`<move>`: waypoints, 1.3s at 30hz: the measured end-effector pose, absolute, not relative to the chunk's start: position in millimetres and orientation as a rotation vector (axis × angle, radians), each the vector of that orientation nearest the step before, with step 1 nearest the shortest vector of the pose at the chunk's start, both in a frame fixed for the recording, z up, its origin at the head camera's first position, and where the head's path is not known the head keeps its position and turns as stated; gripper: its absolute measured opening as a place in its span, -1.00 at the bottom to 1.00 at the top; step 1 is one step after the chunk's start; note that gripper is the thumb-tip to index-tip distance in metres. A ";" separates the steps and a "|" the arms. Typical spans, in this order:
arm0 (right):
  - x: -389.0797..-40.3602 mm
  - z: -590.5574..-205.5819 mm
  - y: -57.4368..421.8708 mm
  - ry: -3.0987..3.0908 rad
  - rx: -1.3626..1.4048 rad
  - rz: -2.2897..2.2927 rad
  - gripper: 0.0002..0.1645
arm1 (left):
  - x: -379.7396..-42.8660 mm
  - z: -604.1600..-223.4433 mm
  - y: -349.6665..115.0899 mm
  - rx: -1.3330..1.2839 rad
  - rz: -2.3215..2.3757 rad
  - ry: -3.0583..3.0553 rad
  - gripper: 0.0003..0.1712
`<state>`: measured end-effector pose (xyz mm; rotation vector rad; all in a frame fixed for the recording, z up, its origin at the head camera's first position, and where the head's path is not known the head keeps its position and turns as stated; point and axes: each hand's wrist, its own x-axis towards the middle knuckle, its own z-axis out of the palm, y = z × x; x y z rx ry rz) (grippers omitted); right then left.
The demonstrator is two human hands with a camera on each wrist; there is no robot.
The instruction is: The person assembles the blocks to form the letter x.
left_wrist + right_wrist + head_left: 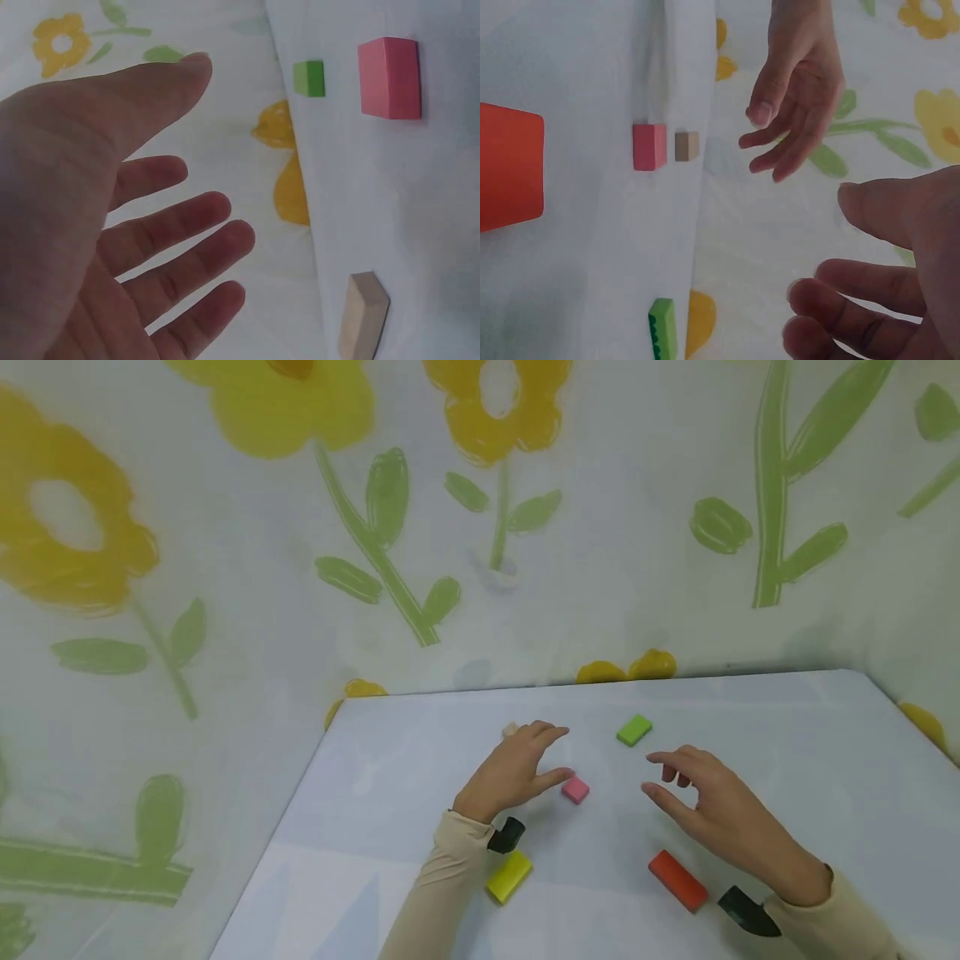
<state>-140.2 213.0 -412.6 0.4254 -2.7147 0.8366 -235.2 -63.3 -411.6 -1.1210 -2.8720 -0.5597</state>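
Note:
My left hand (pixel 510 772) hovers over the table with its fingers spread and nothing in them. Beyond its thumb in the head view lies a pink block (pixel 575 790); a pale wooden block (pixel 510 729) is partly hidden behind the hand. My right hand (pixel 712 806) is also raised, fingers loosely bent and holding nothing. Nearer me than that hand lies a red block (pixel 678 881). Farther back, between the hands, is a green block (pixel 634 730). By the left wrist rests a yellow block (pixel 509 877). In the left wrist view the pink block (pixel 389 79) stands apart from the fingers.
The white table (pixel 360 760) has its far edge against a pale curtain (pixel 600 552) printed with yellow flowers and green leaves. A dark device (pixel 507 835) is strapped at the left wrist, another dark device (pixel 750 912) at the right.

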 end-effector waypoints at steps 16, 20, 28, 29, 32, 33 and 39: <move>-136.1 -420.7 212.4 -3.067 0.350 0.748 -0.37 | -239.5 -426.0 -56.6 -1.221 -0.481 -2.922 -0.42; -136.1 -420.8 210.7 -3.123 0.320 0.750 -0.35 | -240.6 -429.4 -56.3 -1.207 -0.461 -2.944 -0.42; -138.6 -422.3 207.9 -3.250 0.279 0.761 -0.31 | -241.0 -433.8 -54.3 -1.210 -0.452 -2.962 -0.45; -139.0 -422.8 207.4 -3.267 0.268 0.762 -0.30 | -240.7 -434.3 -53.9 -1.216 -0.450 -2.961 -0.46; -138.9 -425.0 206.5 -3.298 0.255 0.756 -0.31 | -239.7 -435.1 -52.5 -1.227 -0.440 -2.959 -0.48; -138.5 -425.7 206.6 -3.297 0.268 0.754 -0.32 | -239.5 -435.5 -52.2 -1.228 -0.439 -2.958 -0.48; -135.6 -430.0 207.8 -3.289 0.312 0.742 -0.43 | -239.7 -438.9 -50.2 -1.228 -0.418 -2.956 -0.50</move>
